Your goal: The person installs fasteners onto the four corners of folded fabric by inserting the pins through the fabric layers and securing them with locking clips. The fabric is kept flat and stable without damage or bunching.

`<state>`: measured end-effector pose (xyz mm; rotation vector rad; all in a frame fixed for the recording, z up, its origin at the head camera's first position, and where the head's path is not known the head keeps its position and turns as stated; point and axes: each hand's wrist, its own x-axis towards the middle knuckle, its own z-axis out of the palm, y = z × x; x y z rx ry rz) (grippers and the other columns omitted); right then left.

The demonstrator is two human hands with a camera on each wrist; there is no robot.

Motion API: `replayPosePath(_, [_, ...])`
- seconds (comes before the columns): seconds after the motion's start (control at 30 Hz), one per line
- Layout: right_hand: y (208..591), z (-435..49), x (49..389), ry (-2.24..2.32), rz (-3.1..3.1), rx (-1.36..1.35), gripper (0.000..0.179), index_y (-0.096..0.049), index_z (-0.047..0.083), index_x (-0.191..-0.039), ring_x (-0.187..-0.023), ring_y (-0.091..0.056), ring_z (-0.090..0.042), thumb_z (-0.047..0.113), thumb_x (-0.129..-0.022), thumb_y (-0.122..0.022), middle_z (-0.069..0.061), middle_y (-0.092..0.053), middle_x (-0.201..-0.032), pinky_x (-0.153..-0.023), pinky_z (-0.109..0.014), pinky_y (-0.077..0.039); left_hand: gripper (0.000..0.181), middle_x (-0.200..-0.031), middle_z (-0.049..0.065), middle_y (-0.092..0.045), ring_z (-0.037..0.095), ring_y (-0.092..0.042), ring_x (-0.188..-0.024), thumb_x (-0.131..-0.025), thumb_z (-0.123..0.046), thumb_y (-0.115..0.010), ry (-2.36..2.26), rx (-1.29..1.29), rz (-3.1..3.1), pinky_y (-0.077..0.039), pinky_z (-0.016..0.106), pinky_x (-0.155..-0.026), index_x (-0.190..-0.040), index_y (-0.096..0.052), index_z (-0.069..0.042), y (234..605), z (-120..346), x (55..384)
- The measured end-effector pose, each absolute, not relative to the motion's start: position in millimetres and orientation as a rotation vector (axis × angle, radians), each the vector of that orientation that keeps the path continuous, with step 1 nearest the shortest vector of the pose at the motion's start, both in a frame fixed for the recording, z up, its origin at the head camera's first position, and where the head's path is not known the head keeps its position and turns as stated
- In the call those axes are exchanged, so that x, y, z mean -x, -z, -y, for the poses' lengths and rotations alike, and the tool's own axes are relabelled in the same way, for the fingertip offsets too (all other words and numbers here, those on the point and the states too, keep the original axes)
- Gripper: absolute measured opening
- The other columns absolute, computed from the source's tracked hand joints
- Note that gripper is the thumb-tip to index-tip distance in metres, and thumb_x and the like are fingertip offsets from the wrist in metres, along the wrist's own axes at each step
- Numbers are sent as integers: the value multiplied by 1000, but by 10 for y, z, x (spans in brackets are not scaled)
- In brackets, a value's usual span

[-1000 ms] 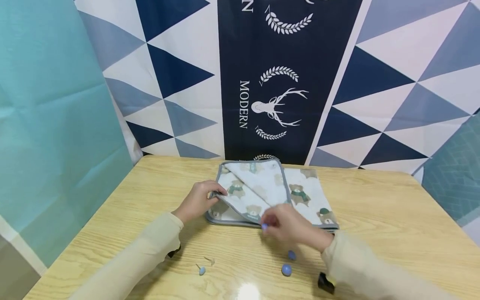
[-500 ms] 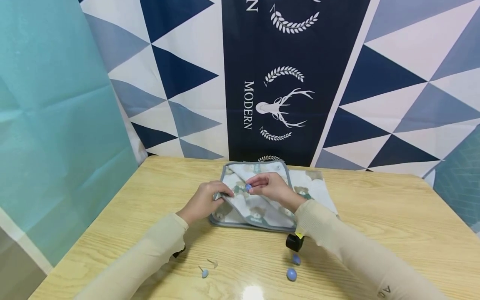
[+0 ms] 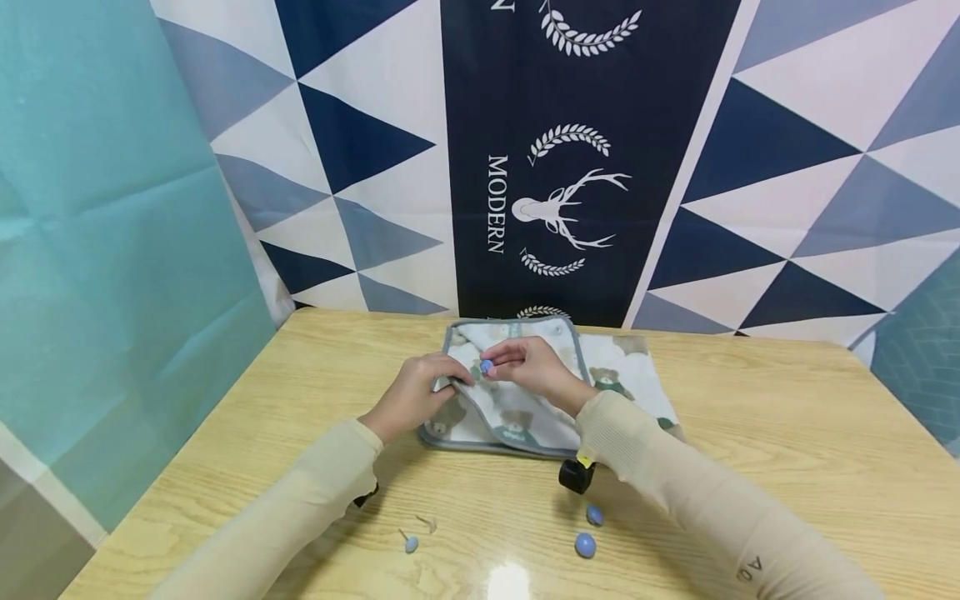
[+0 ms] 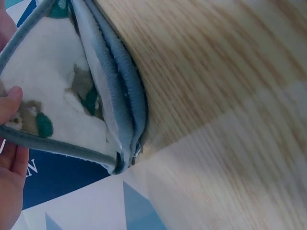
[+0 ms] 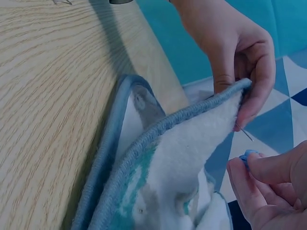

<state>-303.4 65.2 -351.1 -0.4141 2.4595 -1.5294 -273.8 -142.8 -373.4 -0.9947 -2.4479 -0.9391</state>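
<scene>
A white cloth [image 3: 517, 400] with teddy bears and a grey-blue border lies folded on the wooden table. My left hand [image 3: 416, 392] pinches its near-left corner and holds it lifted. In the right wrist view a thin metal pin [image 5: 246, 133] sticks out by the left fingertips at that corner. Close by, over the cloth, my right hand [image 3: 532, 367] pinches a small blue round cap [image 5: 248, 156] between thumb and fingers. Cap and pin point are a short gap apart. Most of the cap is hidden by the fingers.
Two blue caps, one nearer [image 3: 585, 545] and one farther [image 3: 595, 515], lie right of centre at the front. A pale-blue-headed pin [image 3: 411, 543] and a small clear piece [image 3: 427, 523] lie left of them. A patterned curtain [image 3: 360, 167] hangs behind the table.
My right hand has come from the cloth's front edge up and left to the lifted corner, bringing the blue cap. The left hand keeps its hold on the corner, moving slightly right.
</scene>
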Motion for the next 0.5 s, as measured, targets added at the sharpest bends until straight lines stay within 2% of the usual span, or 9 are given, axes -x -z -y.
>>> replayPosePath(0.23, [3498,-620,3029,1540,-2475,460,26,-69,-2,-110,-82,-67,-5,3,-85,-69,-17,-73,-104,-74,-17,-52,17,-94,3,-74,16,-68,-95,-82,4,-70,948,973,2495,-56,30,-89,-93,-74,-8,3725,1425,2733])
replayPosePath(0.5, [3480,-596,3013,1510,-2545,519,23,-71,-1,-106,-81,-68,-8,4,-83,-71,-18,-74,-101,-70,-16,-51,16,-95,3,-74,16,-68,-96,-83,3,-69,947,940,2524,-56,31,-90,-94,-74,-9,3726,1427,2721])
